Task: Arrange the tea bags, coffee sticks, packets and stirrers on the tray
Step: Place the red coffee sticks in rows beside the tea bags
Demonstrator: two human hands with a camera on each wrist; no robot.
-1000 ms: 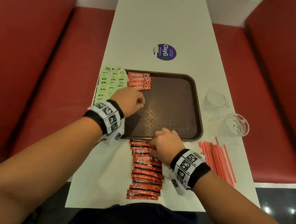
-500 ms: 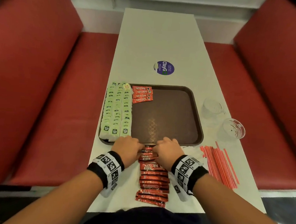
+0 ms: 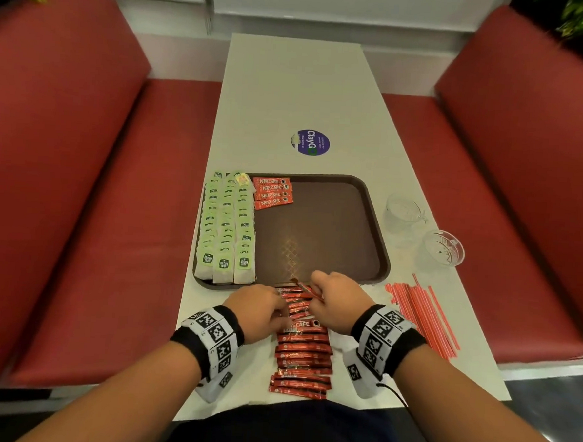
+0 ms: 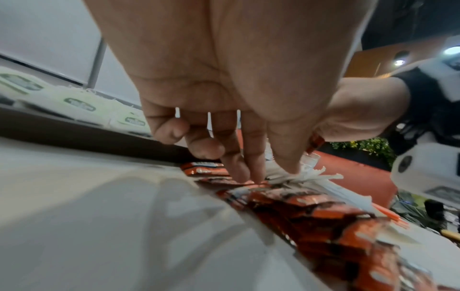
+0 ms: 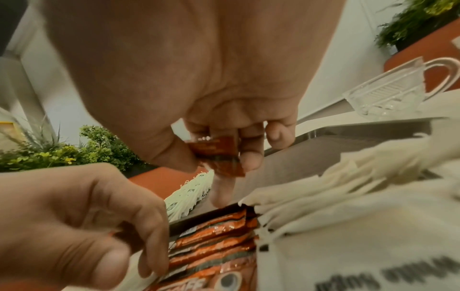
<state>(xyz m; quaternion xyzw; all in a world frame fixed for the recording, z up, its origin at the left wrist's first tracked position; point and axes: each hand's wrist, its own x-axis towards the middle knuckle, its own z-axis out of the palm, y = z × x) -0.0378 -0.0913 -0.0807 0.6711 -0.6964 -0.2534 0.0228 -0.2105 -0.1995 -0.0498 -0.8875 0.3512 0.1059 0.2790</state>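
A brown tray (image 3: 320, 236) holds three columns of green tea bags (image 3: 226, 227) along its left side and a few red coffee sticks (image 3: 273, 192) at the far end. A row of coffee sticks (image 3: 304, 355) lies on the table in front of the tray. My right hand (image 3: 326, 291) pinches one coffee stick (image 5: 216, 151) between thumb and fingers, lifted just above the row's far end. My left hand (image 3: 267, 308) is on the same row, with its fingertips (image 4: 251, 175) pinching a stick (image 4: 231, 182). White packets (image 5: 348, 216) lie under my right wrist.
Red stirrers (image 3: 421, 314) lie in a bundle on the table to the right of my right hand. Two glass cups (image 3: 403, 214) (image 3: 443, 247) stand right of the tray. A round purple sticker (image 3: 311, 142) is beyond it. Red benches flank the table.
My left hand came back from the tray to the row of sticks near the table's front. My right hand has picked one stick up off the row's far end.
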